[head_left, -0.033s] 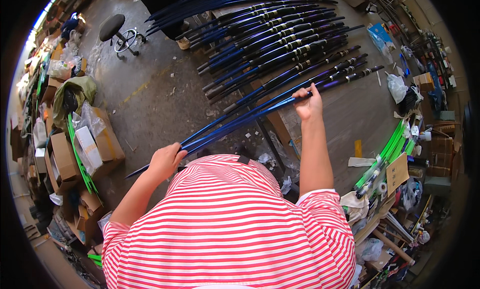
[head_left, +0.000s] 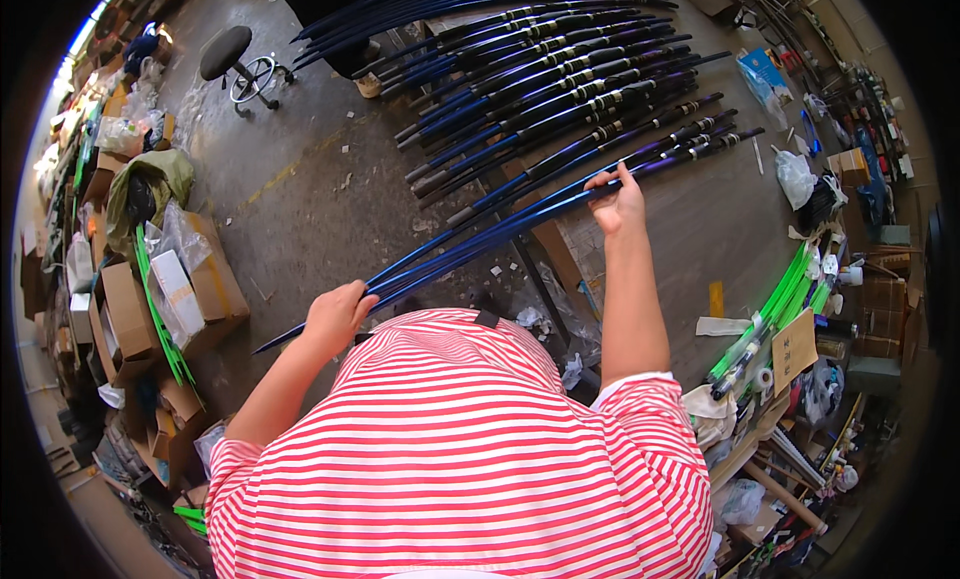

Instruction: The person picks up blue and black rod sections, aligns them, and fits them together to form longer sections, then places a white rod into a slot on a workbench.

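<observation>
Grey tabletop (head_left: 680, 244), dark rods (head_left: 585, 77) roughly parallel

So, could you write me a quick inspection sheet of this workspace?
Surface: grey-brown table, partly covered.
Work items: slim blue rods in hand; dark rods with ringed handles in rows beyond.
Clutter: cardboard box at left; bright green sticks and plastic bag at right.
Hands: left hand and right hand both grip the slim blue rods, left nearer the tips.
Cables: nothing seen.
Surroundings: littered floor, stool, another person.
</observation>
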A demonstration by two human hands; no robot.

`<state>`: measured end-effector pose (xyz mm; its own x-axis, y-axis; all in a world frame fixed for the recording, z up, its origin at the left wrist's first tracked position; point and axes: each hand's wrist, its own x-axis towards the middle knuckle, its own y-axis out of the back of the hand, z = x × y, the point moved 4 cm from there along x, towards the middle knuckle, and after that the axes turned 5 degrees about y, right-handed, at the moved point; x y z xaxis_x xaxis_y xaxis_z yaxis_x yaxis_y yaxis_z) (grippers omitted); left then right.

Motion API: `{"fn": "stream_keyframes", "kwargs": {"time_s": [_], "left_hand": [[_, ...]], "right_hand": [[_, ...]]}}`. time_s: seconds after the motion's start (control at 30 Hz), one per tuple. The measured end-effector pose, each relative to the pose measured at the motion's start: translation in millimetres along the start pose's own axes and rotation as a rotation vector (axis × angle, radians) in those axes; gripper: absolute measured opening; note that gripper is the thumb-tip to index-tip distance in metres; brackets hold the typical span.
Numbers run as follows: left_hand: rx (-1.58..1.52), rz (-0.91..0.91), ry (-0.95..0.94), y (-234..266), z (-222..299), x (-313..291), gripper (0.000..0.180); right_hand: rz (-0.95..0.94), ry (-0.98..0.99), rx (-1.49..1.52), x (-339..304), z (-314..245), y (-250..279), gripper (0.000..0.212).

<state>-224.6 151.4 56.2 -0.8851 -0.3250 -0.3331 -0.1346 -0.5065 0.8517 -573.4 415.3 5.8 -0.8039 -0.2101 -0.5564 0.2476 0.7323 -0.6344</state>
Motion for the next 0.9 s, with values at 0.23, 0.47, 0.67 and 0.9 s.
{"fn": "stream_keyframes", "kwargs": {"time_s": [0.23,0.47,0.67,0.9], "left_hand": [[-0.089,0.257,-0.103,-43,15,48,0.019],[-0.097,0.344,-0.186,-50,35,56,0.022],[-0.194,0.391,-0.178,-36,50,73,0.031],[-0.33,0.232,-0.132,-62,78,159,0.033]], "right_hand": [[-0.044,0.04,-0.718,85,-23,25,0.018],[0.088,0.622,-1.98,66,-26,-29,0.04],[0.097,0.432,-2.101,76,17,-46,0.046],[0.124,0.129,-1.421,83,23,-37,0.026]]}}
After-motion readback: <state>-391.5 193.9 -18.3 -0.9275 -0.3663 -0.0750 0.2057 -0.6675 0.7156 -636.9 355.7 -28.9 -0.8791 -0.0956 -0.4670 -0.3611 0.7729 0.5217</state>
